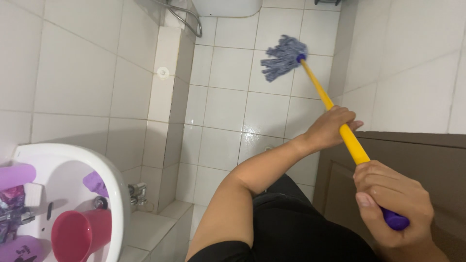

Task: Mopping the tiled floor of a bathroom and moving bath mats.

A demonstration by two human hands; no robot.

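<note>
Fingers of the right hand (pixel 394 201) wrap tightly around the near end of a mop handle (pixel 340 125), just above its purple end cap (pixel 396 221), at the near right of the scene. The yellow handle runs up and away to the left from that fist. Farther along it, the left hand (pixel 331 128) is closed around the shaft too, its forearm stretched out across a black garment (pixel 296 228) that fills the near centre. Both hands hold the mop clear of the person's body, with a stretch of bare yellow handle between them.

To the near left sits a white sink (pixel 116 187). A red cup (pixel 80 235) lies on its side in the basin, with purple bottles (pixel 17 175) at the rim and a metal tap (pixel 12 218) at the far left edge. Beside the sink, a white tiled ledge (pixel 167 97) rises along the wall.

To the right, behind the near fist, stands a brown door (pixel 437 160).

Farthest away, the grey-blue string mop head (pixel 283 57), joined to the handle by a blue collar, rests on the white tiled floor (pixel 228 111) near the far wall.
</note>
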